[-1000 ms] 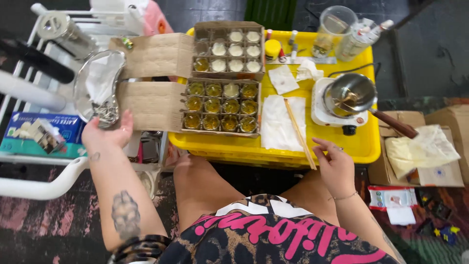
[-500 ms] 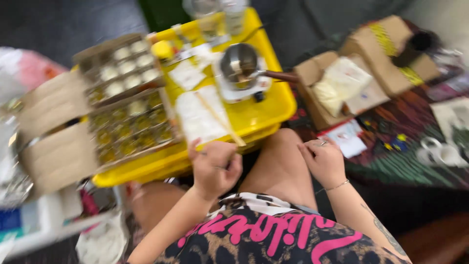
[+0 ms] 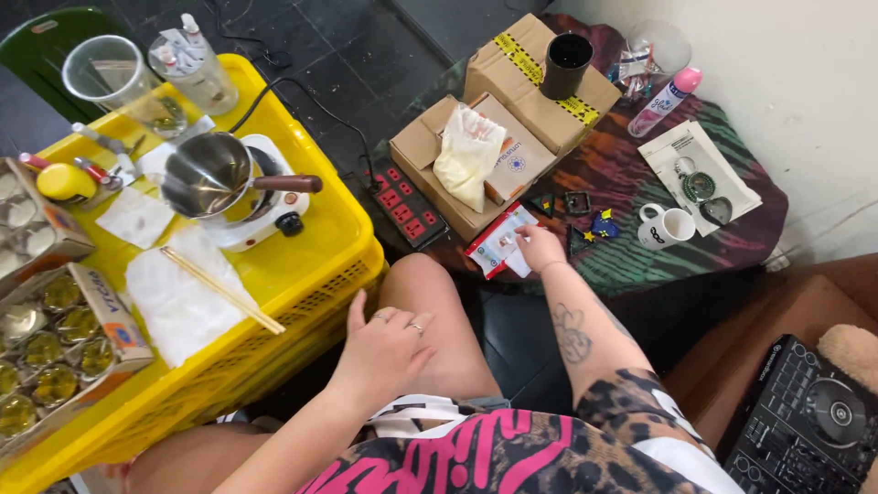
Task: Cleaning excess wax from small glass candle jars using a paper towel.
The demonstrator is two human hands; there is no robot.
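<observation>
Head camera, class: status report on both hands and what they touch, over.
Right hand on the small red-and-white packet, fingers pinching its edge. Left hand resting open on the knee, empty. Cardboard boxes just beyond the packet, nothing blocking.

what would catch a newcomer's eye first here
Most likely the bright yellow crate on the left, which carries a steel saucepan on a small white hotplate. Next, the right hand, whose fingers touch a red-and-white packet on the patterned cloth, while the left hand rests on the knee.
</observation>
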